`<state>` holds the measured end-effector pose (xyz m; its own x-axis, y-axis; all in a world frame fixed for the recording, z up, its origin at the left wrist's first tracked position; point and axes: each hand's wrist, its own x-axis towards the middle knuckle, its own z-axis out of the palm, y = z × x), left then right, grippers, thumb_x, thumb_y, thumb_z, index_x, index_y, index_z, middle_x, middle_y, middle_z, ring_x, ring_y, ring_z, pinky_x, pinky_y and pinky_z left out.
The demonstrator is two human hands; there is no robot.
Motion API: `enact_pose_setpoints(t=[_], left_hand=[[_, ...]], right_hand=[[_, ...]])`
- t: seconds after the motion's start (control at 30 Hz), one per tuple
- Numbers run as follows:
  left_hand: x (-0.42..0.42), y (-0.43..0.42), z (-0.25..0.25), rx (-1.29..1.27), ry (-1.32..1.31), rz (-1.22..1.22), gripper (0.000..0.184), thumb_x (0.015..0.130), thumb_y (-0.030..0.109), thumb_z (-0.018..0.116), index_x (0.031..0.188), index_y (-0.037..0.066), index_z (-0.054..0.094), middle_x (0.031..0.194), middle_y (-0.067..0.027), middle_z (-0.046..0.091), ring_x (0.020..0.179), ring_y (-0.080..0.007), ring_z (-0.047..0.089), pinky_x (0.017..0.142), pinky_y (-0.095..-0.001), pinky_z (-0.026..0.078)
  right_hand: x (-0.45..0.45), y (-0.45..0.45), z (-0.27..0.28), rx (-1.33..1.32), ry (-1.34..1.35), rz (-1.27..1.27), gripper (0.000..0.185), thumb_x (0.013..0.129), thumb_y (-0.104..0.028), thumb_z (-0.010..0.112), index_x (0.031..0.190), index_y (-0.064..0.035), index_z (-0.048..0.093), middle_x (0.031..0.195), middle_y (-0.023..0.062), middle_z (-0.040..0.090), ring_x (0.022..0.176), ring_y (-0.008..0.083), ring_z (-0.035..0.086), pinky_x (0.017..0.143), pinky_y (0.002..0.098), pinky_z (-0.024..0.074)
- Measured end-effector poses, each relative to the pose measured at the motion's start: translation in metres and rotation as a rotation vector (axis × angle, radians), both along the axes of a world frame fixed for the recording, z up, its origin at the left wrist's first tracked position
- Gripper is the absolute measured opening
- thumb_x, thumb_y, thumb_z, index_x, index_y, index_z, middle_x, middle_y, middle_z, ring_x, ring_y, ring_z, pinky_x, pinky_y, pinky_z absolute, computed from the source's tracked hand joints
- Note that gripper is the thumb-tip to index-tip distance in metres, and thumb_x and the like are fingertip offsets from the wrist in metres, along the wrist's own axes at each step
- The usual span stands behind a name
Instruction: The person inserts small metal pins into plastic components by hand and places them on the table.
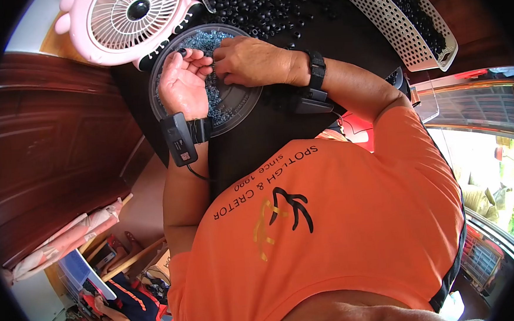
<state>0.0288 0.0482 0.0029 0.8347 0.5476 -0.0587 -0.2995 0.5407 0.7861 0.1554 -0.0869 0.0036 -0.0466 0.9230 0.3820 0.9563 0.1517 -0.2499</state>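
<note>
My left hand (184, 87) is palm up over a round clear tray (245, 105), its fingers curled and pinching a small black bead-like piece (182, 52). My right hand (254, 60) reaches in from the right with its back up. Its fingertips are pressed together close to the left fingers, and whatever they hold is hidden. Under and around both hands, many tiny translucent blue pieces (214, 39) lie in the tray. A loose heap of small round black pieces (248, 11), some with visible holes, spreads on the dark table beyond the tray.
A pink fan (99, 29) stands at the tray's far left. At the far right, a white perforated basket (396, 22) holds more black pieces. Both wrists wear black strapped devices, with a cable at the left one. Another person (119, 316) is at lower left.
</note>
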Motion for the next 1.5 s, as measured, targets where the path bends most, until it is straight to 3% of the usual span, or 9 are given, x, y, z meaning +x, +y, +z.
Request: enact_pose_setpoints(t=[0.07, 0.2, 0.43, 0.63, 0.83, 0.93, 1.13, 1.23, 1.5], left_hand=[[0.000, 0.001, 0.000, -0.001, -0.004, -0.003, 0.023, 0.092, 0.027, 0.051, 0.093, 0.004, 0.057, 0.092, -0.0112, 0.062, 0.084, -0.0246, 0.059, 0.075, -0.0355, 0.045], [0.000, 0.002, -0.001, 0.002, -0.006, -0.006, 0.023, 0.092, 0.027, 0.051, 0.092, 0.004, 0.057, 0.092, -0.0112, 0.062, 0.084, -0.0244, 0.060, 0.075, -0.0353, 0.045], [0.002, -0.004, 0.004, 0.007, 0.034, -0.075, 0.016, 0.092, 0.021, 0.050, 0.095, 0.006, 0.056, 0.090, -0.0099, 0.062, 0.081, -0.0223, 0.061, 0.072, -0.0326, 0.047], [0.004, -0.020, 0.014, 0.192, 0.045, -0.206, 0.015, 0.091, 0.016, 0.051, 0.097, 0.003, 0.056, 0.094, -0.0084, 0.060, 0.083, -0.0206, 0.062, 0.071, -0.0306, 0.047], [0.004, -0.019, 0.013, 0.246, 0.017, -0.229, 0.016, 0.091, 0.017, 0.052, 0.096, 0.001, 0.056, 0.092, -0.0088, 0.060, 0.082, -0.0201, 0.062, 0.070, -0.0298, 0.047], [0.004, -0.017, 0.010, 0.145, -0.053, -0.261, 0.016, 0.092, 0.017, 0.052, 0.096, 0.002, 0.056, 0.089, -0.0090, 0.061, 0.079, -0.0206, 0.061, 0.071, -0.0308, 0.047], [0.003, -0.014, 0.008, 0.011, -0.101, -0.247, 0.016, 0.093, 0.017, 0.051, 0.095, 0.003, 0.058, 0.084, -0.0091, 0.061, 0.076, -0.0218, 0.061, 0.070, -0.0323, 0.047], [0.004, -0.013, 0.005, -0.012, -0.103, -0.246, 0.016, 0.092, 0.017, 0.051, 0.095, 0.003, 0.058, 0.084, -0.0091, 0.061, 0.076, -0.0219, 0.061, 0.070, -0.0324, 0.047], [0.002, -0.009, 0.007, 0.137, -0.041, -0.215, 0.017, 0.093, 0.017, 0.050, 0.096, 0.003, 0.058, 0.092, -0.0074, 0.058, 0.085, -0.0217, 0.058, 0.076, -0.0327, 0.046]], right_hand=[[0.006, -0.001, 0.002, 0.042, 0.059, 0.041, 0.015, 0.074, -0.020, 0.071, 0.085, -0.0091, 0.069, 0.089, 0.0072, 0.064, 0.090, 0.0267, 0.060, 0.080, 0.0367, 0.0500], [0.014, -0.001, 0.014, -0.012, 0.632, -0.058, 0.014, 0.084, -0.012, 0.066, 0.095, -0.0033, 0.067, 0.088, 0.0054, 0.066, 0.080, 0.0170, 0.064, 0.074, 0.0278, 0.0505], [0.026, 0.002, 0.011, 0.035, 1.316, 0.064, 0.019, 0.091, -0.015, 0.063, 0.100, 0.0009, 0.065, 0.092, 0.0033, 0.066, 0.085, 0.0093, 0.061, 0.080, 0.0247, 0.0499], [0.025, 0.002, 0.011, 0.078, 1.307, 0.069, 0.019, 0.092, -0.018, 0.063, 0.096, 0.0008, 0.066, 0.088, 0.0023, 0.066, 0.084, 0.0098, 0.061, 0.078, 0.0247, 0.0495], [0.014, -0.008, 0.029, 0.045, 0.654, -0.233, 0.019, 0.092, -0.020, 0.062, 0.092, -0.0011, 0.065, 0.082, 0.0049, 0.065, 0.077, 0.0121, 0.062, 0.072, 0.0263, 0.0505], [0.016, -0.008, 0.030, 0.023, 0.614, -0.231, 0.018, 0.091, -0.020, 0.062, 0.093, -0.0023, 0.066, 0.079, 0.0064, 0.064, 0.075, 0.0135, 0.063, 0.071, 0.0274, 0.0513], [0.019, -0.001, 0.013, 0.219, 0.712, -0.076, 0.020, 0.088, -0.023, 0.065, 0.093, -0.0043, 0.066, 0.079, 0.0082, 0.067, 0.073, 0.0202, 0.065, 0.068, 0.0313, 0.0509], [0.017, -0.004, 0.018, 0.138, 0.685, -0.096, 0.020, 0.091, -0.020, 0.062, 0.096, -0.0002, 0.064, 0.085, 0.0057, 0.065, 0.083, 0.0129, 0.061, 0.077, 0.0281, 0.0501], [0.025, 0.001, 0.009, 0.076, 1.057, -0.069, 0.023, 0.093, -0.023, 0.061, 0.095, -0.0004, 0.063, 0.081, 0.0002, 0.062, 0.079, 0.0072, 0.056, 0.073, 0.0253, 0.0489]])
